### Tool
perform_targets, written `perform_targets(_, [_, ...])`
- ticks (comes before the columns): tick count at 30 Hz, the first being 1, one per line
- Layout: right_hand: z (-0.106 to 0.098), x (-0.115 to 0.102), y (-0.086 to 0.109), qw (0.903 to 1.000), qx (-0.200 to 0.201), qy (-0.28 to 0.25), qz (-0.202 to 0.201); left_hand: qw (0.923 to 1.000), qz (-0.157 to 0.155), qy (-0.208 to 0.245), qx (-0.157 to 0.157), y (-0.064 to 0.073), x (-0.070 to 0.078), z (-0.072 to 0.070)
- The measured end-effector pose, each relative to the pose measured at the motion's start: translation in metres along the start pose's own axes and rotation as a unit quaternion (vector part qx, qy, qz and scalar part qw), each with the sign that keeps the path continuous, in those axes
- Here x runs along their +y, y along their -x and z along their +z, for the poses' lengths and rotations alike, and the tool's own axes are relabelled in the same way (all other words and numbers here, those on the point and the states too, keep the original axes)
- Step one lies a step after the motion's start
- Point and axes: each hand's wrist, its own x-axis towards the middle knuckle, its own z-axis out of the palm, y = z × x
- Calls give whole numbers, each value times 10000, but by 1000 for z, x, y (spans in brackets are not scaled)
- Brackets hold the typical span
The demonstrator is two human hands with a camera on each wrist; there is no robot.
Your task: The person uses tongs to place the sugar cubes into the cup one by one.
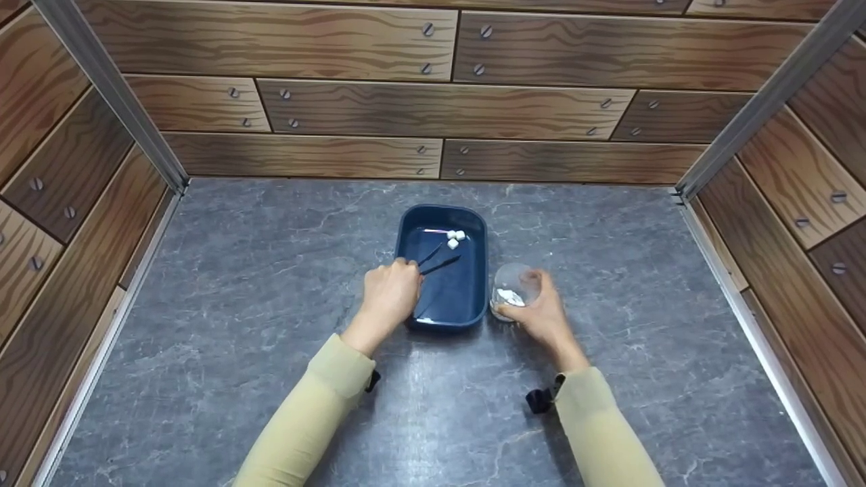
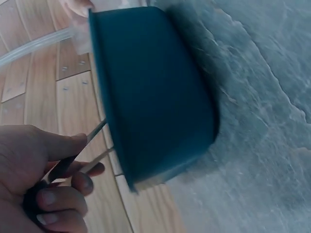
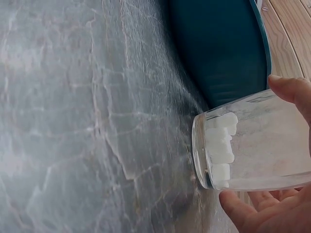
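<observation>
My left hand (image 1: 391,292) grips a pair of dark tongs (image 2: 62,167) over the left rim of a dark blue rectangular basin (image 1: 446,297). The two tong arms reach apart over the basin's inside; nothing shows between their tips. Three small white cubes (image 1: 453,243) lie close together toward the basin's far end. On the basin's right, my right hand (image 1: 547,316) holds a clear glass (image 3: 265,145) around its side, thumb on one side and fingers on the other. Several white cubes (image 3: 221,145) rest at the bottom of the upright glass.
Basin and glass stand on a grey marbled tabletop (image 1: 270,270). Wood-patterned panels (image 1: 352,108) enclose the back and both sides, with metal strips (image 1: 758,318) along the side edges.
</observation>
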Motion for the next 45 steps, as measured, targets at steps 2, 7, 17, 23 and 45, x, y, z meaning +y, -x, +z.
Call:
perform_targets(2, [0,0,0,10000,8,39,22,10000,65,-32,47,-2,-1,4])
perform_targets(7, [1,0,0,10000,-5,3,54,9999,103,-66,45,-5,-2,9])
perform_targets(17, [1,1,0,9999,-73,-71,84,9996,7,-5,-292,-9,-1,11])
perform_targets(23, [0,1,-1,9999,-83,2,140,9994,12,2,-353,-13,-1,11])
perform_targets(45, [0,1,0,9998,-96,-101,108,9965,14,-329,-768,-31,2,20])
